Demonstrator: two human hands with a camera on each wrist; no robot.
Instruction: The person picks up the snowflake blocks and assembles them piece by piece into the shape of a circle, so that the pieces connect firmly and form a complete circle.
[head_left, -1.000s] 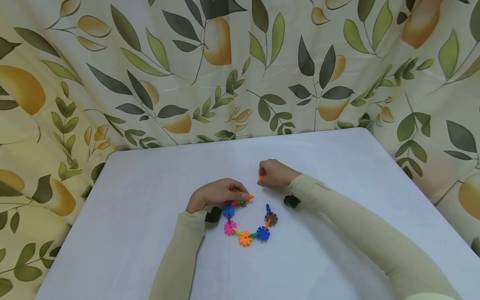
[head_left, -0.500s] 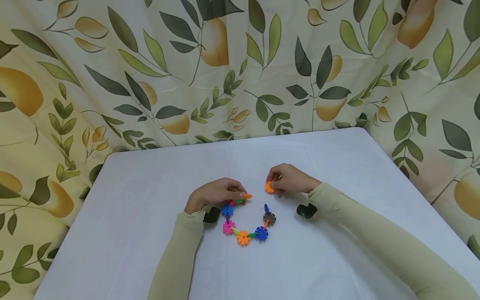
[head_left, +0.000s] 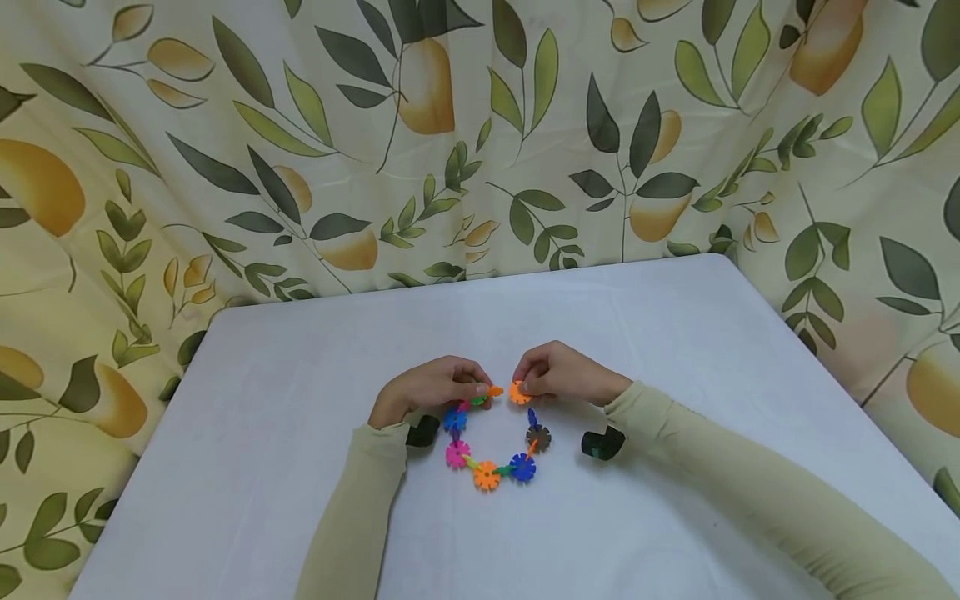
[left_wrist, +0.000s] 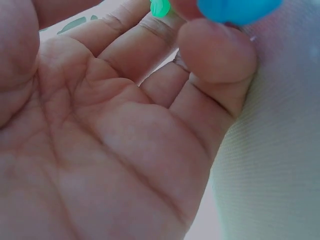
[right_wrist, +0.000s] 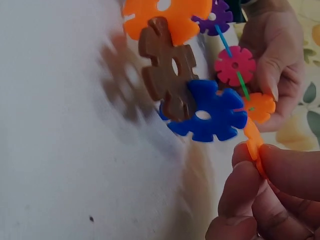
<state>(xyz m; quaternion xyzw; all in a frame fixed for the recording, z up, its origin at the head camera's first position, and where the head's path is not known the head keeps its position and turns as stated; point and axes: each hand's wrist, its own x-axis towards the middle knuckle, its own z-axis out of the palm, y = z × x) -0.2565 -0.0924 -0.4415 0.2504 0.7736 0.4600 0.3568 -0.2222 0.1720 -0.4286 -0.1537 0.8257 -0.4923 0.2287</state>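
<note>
A curved chain of slotted plastic snowflake discs lies on the table, with an opening on its far side. Its pink disc (head_left: 458,455), orange disc (head_left: 487,476), blue disc (head_left: 522,467) and brown disc (head_left: 538,437) show in the head view. My left hand (head_left: 431,387) pinches the chain's left end near a green disc (head_left: 478,401), with an orange end disc (head_left: 496,392) poking out past the fingers. Between thumb and fingers, my right hand (head_left: 573,372) pinches a loose orange disc (head_left: 518,393). That disc is just right of the orange end and above the dark blue end disc (head_left: 532,418).
A white-covered table (head_left: 300,358) carries the chain, and a leaf-and-fruit patterned curtain (head_left: 465,200) hangs behind it. Black wrist cameras sit under both wrists, the right camera (head_left: 603,443) close to the brown disc's side of the chain.
My right hand has swung right and then back left and nearer, bringing its orange disc to the chain's opening. The disc now shows its flat face. My left hand stays nearly still.
</note>
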